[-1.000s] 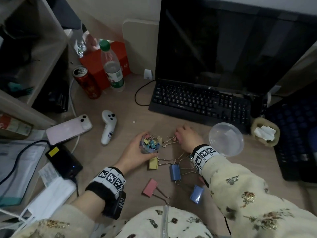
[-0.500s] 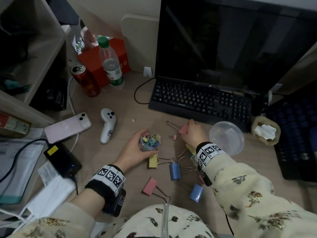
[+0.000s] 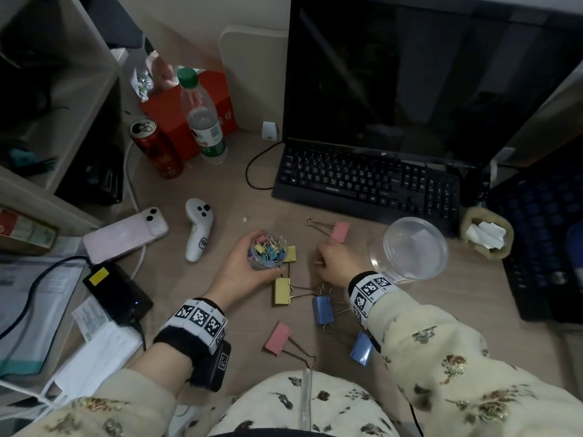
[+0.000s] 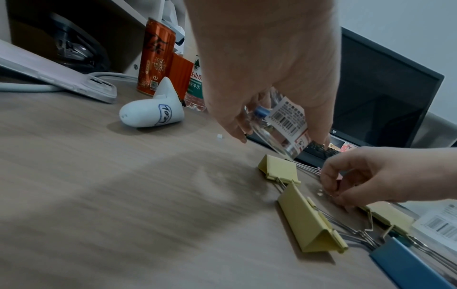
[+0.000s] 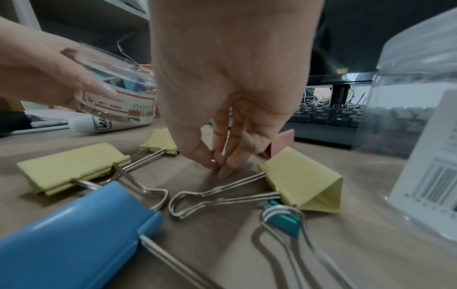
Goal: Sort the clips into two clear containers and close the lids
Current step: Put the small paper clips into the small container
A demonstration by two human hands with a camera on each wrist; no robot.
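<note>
Pinching a tiny clip (image 5: 214, 159) off the desk (image 3: 195, 279), the right hand (image 3: 336, 263) wants fingertip care with its light, slippery wire, while the left hand (image 3: 239, 266) grips the small container (image 3: 268, 251).

A home office or study corner: wood-grain bench (image 3: 195, 190) crowded with a black keyboard (image 3: 369, 181) under a dark monitor (image 3: 410, 74), a pink smartphone (image 3: 124, 233) on a white charging cable, a white game controller (image 3: 198, 228), a red drink can (image 3: 156, 148), a green-capped water bottle (image 3: 203, 121), beside pale open shelving (image 3: 79, 99).
</note>
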